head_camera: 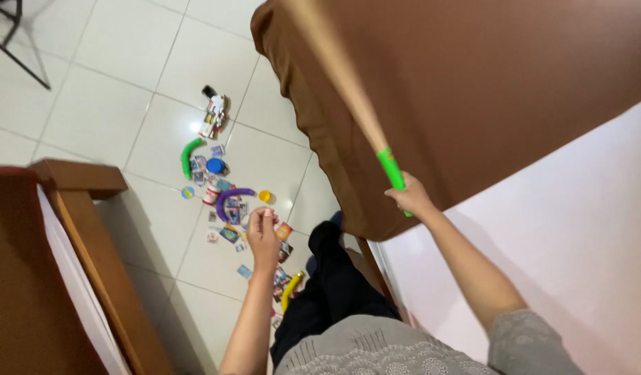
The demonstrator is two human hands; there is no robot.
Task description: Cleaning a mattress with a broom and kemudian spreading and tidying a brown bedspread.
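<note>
Head camera is looking down past the person's dark trousers to a white tiled floor (112, 62). Right hand (412, 198) is reaching out toward one o'clock, and its grip is wrapping tightly round the green handle (392, 170) of a long pale stick (338, 62) that is running up and away toward eleven o'clock across the brown blanket (473, 83) covering the bed. Left hand (263, 232) is hanging over the floor at about eleven o'clock from the body, its fingertips pressing together as if pinching something small; what it is pinching is too tiny to tell.

Below and beyond the left hand, small toys are lying scattered on the tiles: a purple curved tube (231, 198), a green curved tube (188, 154) farther off at eleven o'clock, a blue lid (215, 165), a small yellow cap (265, 196), many little cards (226, 235), a white toy blaster (213, 112) at the far end, and a yellow curved tube (290, 288) just beside the trousers. A wooden bed frame (91, 229) is standing at nine o'clock.

Judging from this, the stick is being worked along the bed while the left hand is busy with the toy pile. A next sweep would be calling for a firm hold on the handle and care to keep the far tip clear of the blanket's edge.
</note>
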